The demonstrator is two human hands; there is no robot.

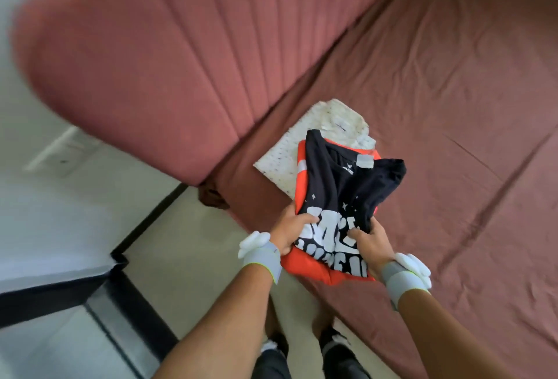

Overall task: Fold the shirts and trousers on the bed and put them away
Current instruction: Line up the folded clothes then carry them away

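Here your black shirt (347, 194) with white lettering tops a folded stack, over an orange shirt (305, 264) and a white speckled shirt (290, 149) at the bottom. The stack sits at the bed's (453, 107) near edge, close to the headboard (151, 61). Your left hand (290, 230) has its grip closed on the stack's left side, thumb over the print; your right hand (371, 242) grips the right side, fingers curled into the black cloth. The bed wears a creased maroon sheet. The padded, ribbed headboard is the same colour. Pale floor (211, 242) lies beneath you, with a dark-edged white mattress (45, 227) at left.
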